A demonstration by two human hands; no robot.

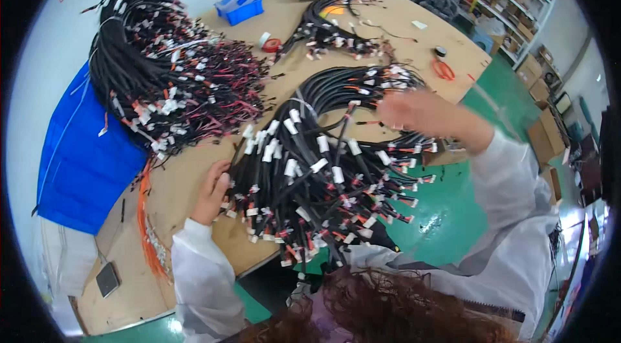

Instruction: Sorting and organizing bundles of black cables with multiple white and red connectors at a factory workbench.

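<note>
A thick bundle of black cable harnesses (317, 168) with white tags and red-and-white connector ends lies across the wooden table (187, 175), its ends fanning over the near edge. My left hand (212, 193) rests on the table against the left side of the bundle, fingers curled at the cables. My right hand (414, 113), blurred, is over the far right part of the bundle, fingers on the cables near the white tags. Whether it grips one is unclear.
A large heap of black harnesses (162, 77) lies at the left, another pile (330, 26) farther back. A blue plastic box (242, 3), red tape roll (272, 44), orange scissors (443, 70), orange wires (147, 226), blue cloth (84, 162) and shelves (504, 0) are around.
</note>
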